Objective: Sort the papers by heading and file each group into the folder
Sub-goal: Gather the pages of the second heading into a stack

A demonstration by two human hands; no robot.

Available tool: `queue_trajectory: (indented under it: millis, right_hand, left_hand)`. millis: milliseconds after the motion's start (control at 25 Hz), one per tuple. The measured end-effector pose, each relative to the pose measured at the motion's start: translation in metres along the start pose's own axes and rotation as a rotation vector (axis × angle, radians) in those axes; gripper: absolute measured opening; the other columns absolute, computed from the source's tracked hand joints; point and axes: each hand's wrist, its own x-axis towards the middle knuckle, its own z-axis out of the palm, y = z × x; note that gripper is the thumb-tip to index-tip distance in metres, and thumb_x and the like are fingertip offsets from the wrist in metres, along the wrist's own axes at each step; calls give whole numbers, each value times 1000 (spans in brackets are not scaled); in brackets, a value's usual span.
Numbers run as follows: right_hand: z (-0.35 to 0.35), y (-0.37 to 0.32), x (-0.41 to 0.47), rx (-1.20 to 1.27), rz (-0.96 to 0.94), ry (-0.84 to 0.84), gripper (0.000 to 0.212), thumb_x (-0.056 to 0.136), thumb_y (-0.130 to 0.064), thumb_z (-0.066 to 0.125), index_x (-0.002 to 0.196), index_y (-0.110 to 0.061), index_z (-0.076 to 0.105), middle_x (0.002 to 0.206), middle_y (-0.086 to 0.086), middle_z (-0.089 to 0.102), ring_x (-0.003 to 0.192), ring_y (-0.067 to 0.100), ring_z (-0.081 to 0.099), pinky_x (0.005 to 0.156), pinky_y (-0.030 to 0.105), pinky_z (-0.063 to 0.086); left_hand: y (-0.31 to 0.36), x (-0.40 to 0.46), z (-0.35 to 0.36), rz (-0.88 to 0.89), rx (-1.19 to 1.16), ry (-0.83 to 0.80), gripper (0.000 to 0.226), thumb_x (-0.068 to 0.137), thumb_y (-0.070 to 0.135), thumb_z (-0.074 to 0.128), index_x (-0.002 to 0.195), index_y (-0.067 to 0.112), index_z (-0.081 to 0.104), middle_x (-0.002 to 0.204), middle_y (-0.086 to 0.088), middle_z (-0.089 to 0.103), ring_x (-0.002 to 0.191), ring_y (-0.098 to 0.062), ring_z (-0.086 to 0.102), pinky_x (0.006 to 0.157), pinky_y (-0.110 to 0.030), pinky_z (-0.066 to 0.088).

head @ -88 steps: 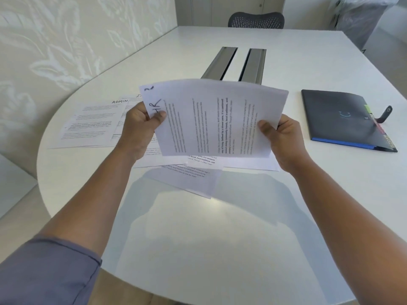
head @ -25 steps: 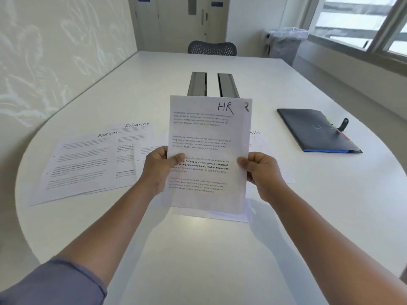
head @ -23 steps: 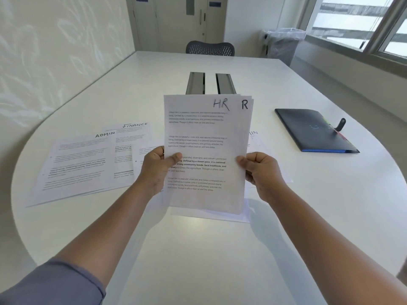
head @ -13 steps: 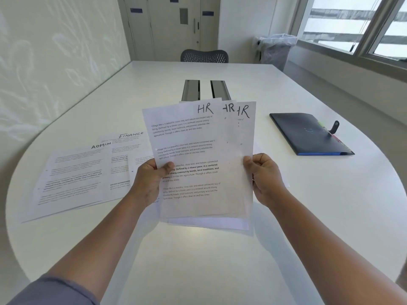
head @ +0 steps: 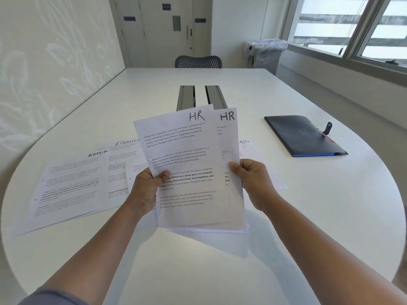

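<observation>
The left hand [head: 145,190] and right hand [head: 253,181] pinch the fanned HR sheets [head: 189,168] upright above the near table [head: 330,216], thumbs in front, fingers curled behind; a slack pinch could drop one onto the loose ADMIN and FINANCE papers [head: 88,179] at left, mixing groups; the folder [head: 301,135] lies closed, far right.

papers [head: 193,172] white, black text; folder [head: 301,135] dark, blue edge
</observation>
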Motion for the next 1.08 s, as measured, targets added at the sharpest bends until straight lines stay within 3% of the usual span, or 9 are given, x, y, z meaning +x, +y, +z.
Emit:
queue_trajectory:
  millis: [160, 240, 320, 400, 480, 600, 720, 960, 1080]
  right_hand:
    - [-2, -6, -1, 40, 25, 125, 25, 88, -12, 82, 69, -6, 66, 78, 11, 76, 70, 27, 71, 79, 48, 63]
    - [-6, -8, -2, 106, 39, 165, 37, 80, -8, 87, 60, -14, 57, 71, 7, 73, 65, 26, 69, 70, 42, 63]
    - [-8, -10, -3, 138, 55, 186, 44, 76, -7, 90, 61, -15, 49, 72, 10, 71, 65, 28, 67, 66, 46, 61]
    - [-9, -10, -4, 133, 65, 195, 38, 74, -8, 91, 73, -8, 53, 80, 20, 71, 69, 30, 69, 71, 57, 62]
    - [-10, -9, -4, 132, 61, 216, 33, 75, -9, 91, 92, -3, 62, 91, 27, 74, 71, 30, 72, 73, 59, 62]
    - [-14, -8, -4, 167, 58, 198, 28, 84, -10, 84, 102, -4, 63, 105, 24, 75, 77, 31, 74, 80, 58, 63]
    - [-22, -4, -2, 182, 51, 101, 21, 93, -4, 73, 110, -1, 61, 109, 17, 77, 97, 35, 76, 92, 61, 59]
    - [-48, -4, -7, 110, 43, -8, 38, 105, -7, 54, 133, -31, 47, 115, 3, 76, 108, 33, 73, 94, 59, 58]
    - [-87, -3, -3, 103, 102, -25, 35, 108, -29, 50, 143, -37, 46, 123, 0, 74, 113, 30, 72, 95, 60, 57]
  left_hand:
    - [1, -3, -1, 12, -16, -18, 32, 92, 4, 68, 124, 4, 68, 120, -14, 74, 110, -35, 71, 87, -48, 61]
    - [1, -3, -4, 10, -32, -20, 33, 91, 5, 68, 124, 2, 67, 120, -15, 74, 111, -36, 71, 82, -45, 63]
    - [0, -3, -6, -1, -41, -22, 33, 91, 4, 68, 124, 0, 67, 120, -16, 74, 110, -37, 71, 78, -43, 63]
    - [-1, -2, -7, -14, -37, -26, 34, 92, 3, 67, 125, 0, 67, 121, -16, 73, 110, -38, 71, 78, -45, 63]
    - [-1, -4, -7, -24, -35, -23, 33, 92, 3, 67, 126, 0, 66, 120, -16, 74, 108, -38, 72, 77, -46, 63]
    - [0, -3, -7, -19, -40, -6, 31, 93, 3, 67, 124, 1, 67, 118, -15, 74, 104, -36, 73, 74, -44, 63]
    - [0, 1, 1, -23, -42, -39, 33, 95, 6, 66, 128, 3, 65, 122, -14, 73, 109, -36, 71, 79, -48, 62]
    - [-12, 14, 62, -158, 31, -147, 36, 99, 15, 63, 134, 8, 58, 129, -14, 70, 119, -37, 66, 94, -52, 56]
    - [-19, 15, 102, -178, 61, -194, 33, 99, 8, 63, 131, 9, 59, 126, -12, 72, 115, -34, 68, 93, -49, 57]
